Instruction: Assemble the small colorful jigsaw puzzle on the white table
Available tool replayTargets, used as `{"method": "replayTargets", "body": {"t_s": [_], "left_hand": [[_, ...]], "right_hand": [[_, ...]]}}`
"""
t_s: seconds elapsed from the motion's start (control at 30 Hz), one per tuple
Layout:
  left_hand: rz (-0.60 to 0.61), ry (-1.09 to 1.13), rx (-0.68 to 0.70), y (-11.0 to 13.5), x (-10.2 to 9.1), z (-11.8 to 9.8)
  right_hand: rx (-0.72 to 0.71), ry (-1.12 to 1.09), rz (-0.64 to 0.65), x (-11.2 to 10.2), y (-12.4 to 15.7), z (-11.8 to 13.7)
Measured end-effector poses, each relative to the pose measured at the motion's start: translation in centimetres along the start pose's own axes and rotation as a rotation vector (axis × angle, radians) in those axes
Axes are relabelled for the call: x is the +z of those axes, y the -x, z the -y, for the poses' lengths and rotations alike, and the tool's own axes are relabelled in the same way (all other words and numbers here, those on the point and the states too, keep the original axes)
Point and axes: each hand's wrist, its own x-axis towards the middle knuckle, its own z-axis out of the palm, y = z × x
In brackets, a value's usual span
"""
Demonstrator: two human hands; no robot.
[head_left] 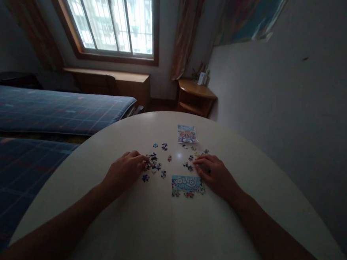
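**Hands work among scattered puzzle pieces**

The left hand (126, 169) curls its fingertips onto loose puzzle pieces (155, 164); whether it pinches one cannot be told. The right hand (214, 174) lies flat, nearer the joined strip (187, 185), which runs crosswise just beside it on the table (154, 231). A picture card (187, 133) lies beyond.

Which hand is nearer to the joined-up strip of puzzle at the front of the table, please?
The right hand: it rests just beside the right end of the strip. The left hand lies farther off to its left, among loose pieces.
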Motion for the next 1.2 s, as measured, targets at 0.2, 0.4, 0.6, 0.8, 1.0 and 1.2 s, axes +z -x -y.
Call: {"method": "replayTargets", "body": {"t_s": [0.2, 0.4, 0.6, 0.8, 1.0, 1.2], "left_hand": [[0.008, -0.078, -0.047, 0.5, -0.9, -0.6], [0.163, -0.087, -0.083, 2.1, -3.0, -2.0], [0.269, -0.048, -0.036, 2.5, -2.9, -2.2], [0.28, 0.007, 0.019, 2.3, -2.3, -1.9], [0.23, 0.107, 0.076, 2.1, -1.0, -1.4], [0.179, 0.222, 0.083, 1.8, -0.7, -0.4]], "right_hand": [[0.005, -0.003, 0.0, -0.1, 0.0, 0.3], [0.01, 0.016, -0.011, -0.1, 0.0, 0.4], [0.031, 0.019, -0.023, -0.2, 0.0, 0.4], [0.025, 0.021, -0.013, -0.2, 0.0, 0.4], [0.025, 0.019, -0.02, -0.2, -0.1, 0.5], [0.016, 0.01, -0.033, -0.1, -0.2, 0.4]]}}
